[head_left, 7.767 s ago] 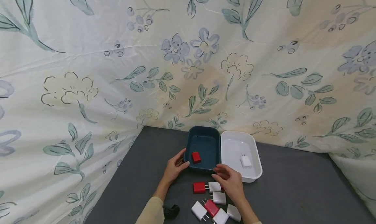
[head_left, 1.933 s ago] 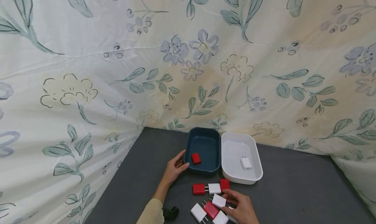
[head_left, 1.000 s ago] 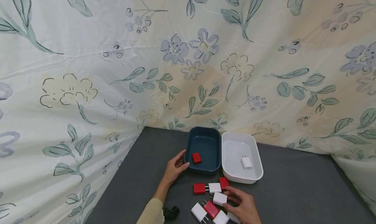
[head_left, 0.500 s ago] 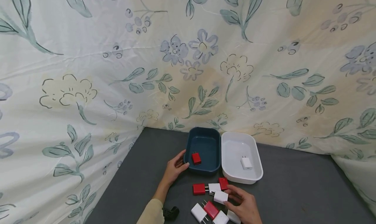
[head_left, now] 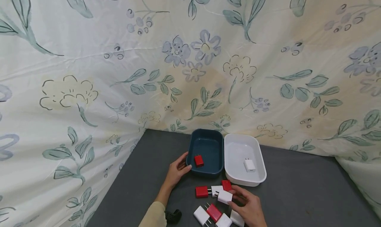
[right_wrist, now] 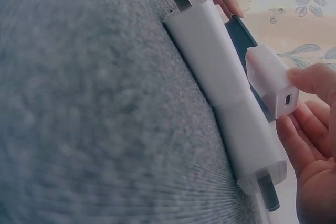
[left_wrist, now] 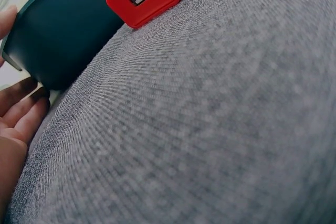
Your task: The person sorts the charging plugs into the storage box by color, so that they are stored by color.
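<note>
counted: ten plugs, six white and four red. dark blue tray (head_left: 206, 142), left: holds one small red plug (head_left: 198, 161), prongs pointing far. white tray (head_left: 239, 149), right, set close beside the blue: holds one small white plug (head_left: 249, 165), prongs also far. on the grey table (head_left: 137, 184), in a row near of the trays: left red plug (head_left: 201, 192), middle white plug (head_left: 215, 189), right red plug (head_left: 226, 184). nearer, in a cluster: one near red plug (head_left: 214, 212) and three near white plugs (head_left: 201, 215).

remaining item, the held white plug (head_left: 225, 197): pinched between thumb and fingers of the right hand (head_left: 247, 205), near of the trays and partly covering the middle white plug; whether those two touch cannot be told. left hand (head_left: 175, 173): at the near left corner of the blue tray, thumb and fingers spread and touching it.
</note>
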Tool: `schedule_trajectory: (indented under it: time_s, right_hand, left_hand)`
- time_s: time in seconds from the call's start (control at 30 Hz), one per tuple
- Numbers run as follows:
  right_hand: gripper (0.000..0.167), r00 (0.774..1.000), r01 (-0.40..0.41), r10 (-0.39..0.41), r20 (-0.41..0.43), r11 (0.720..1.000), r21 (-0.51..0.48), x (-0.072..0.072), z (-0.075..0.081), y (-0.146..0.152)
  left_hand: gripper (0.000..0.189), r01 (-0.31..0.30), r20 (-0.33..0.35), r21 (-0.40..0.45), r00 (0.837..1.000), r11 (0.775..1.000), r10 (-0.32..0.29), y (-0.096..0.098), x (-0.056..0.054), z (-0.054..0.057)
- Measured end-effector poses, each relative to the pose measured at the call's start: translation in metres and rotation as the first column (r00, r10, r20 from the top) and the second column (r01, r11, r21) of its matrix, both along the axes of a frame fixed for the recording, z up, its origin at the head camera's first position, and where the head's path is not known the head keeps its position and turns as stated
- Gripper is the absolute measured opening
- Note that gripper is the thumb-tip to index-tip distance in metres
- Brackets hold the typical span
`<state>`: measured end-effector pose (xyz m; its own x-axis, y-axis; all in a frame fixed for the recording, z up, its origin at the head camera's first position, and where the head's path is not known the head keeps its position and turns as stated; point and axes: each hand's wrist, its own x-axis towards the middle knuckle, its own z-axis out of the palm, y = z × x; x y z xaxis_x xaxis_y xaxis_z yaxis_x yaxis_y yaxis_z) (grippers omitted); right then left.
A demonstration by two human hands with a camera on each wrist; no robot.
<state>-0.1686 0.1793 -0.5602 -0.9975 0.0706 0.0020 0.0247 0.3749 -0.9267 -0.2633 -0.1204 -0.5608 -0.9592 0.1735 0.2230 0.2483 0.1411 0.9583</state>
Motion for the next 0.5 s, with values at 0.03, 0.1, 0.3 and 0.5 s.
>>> schedule_trajectory:
  time_s: [0.03, 0.1, 0.3, 0.5]
  right_hand:
    - [0.058, 1.0, 0.003, -0.003, -0.005, 1.0, -0.001, -0.0001, 0.0003, 0.0003]
    - [0.058, 1.0, 0.01, -0.01, -0.018, 1.0, 0.003, -0.0002, 0.0007, 0.0007]
    - [0.058, 0.999, 0.018, -0.018, -0.031, 1.0, -0.002, 0.0, 0.002, 0.0004]
    - [0.059, 0.999, 0.02, -0.021, -0.049, 1.0, -0.004, -0.0014, 0.0025, 0.0002]
  left_hand:
    - [0.061, 0.001, 0.0, 0.001, 1.0, 1.0, -0.001, -0.0001, -0.0002, 0.0001]
    - [0.061, 0.004, -0.003, 0.003, 1.0, 1.0, -0.004, -0.0004, -0.0003, 0.0007]
    - [0.062, 0.016, 0.0, 0.002, 1.0, 1.0, -0.016, -0.0017, -0.0001, 0.0014]
    - [0.061, 0.012, -0.007, 0.001, 1.0, 1.0, -0.012, -0.0021, 0.0002, 0.0006]
